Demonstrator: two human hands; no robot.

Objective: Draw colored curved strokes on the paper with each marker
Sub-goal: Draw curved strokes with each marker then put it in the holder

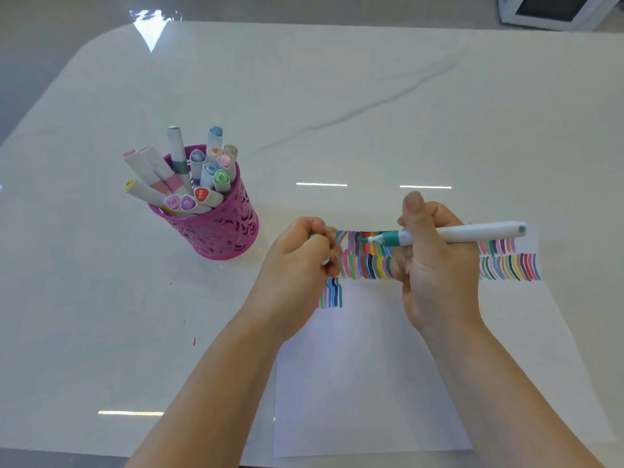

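Note:
A white sheet of paper [364, 366] lies on the table with rows of coloured curved strokes [368, 265] along its far edge. My right hand [435, 265] grips a white marker with a teal collar [472, 232], held level above the strokes, its uncapped tip pointing left. My left hand [300, 261] is curled round the marker's cap [314, 236], of which only a green end and a white bit show, a short gap left of the tip. A pink perforated cup [216, 231] at the left holds several capped markers [189, 173].
The white marble-look table [337, 96] has a rounded far-left corner and a near edge at the bottom of the view. A white appliance [553, 11] stands at the far right. Small ink specks mark the table [194, 341] near my left forearm.

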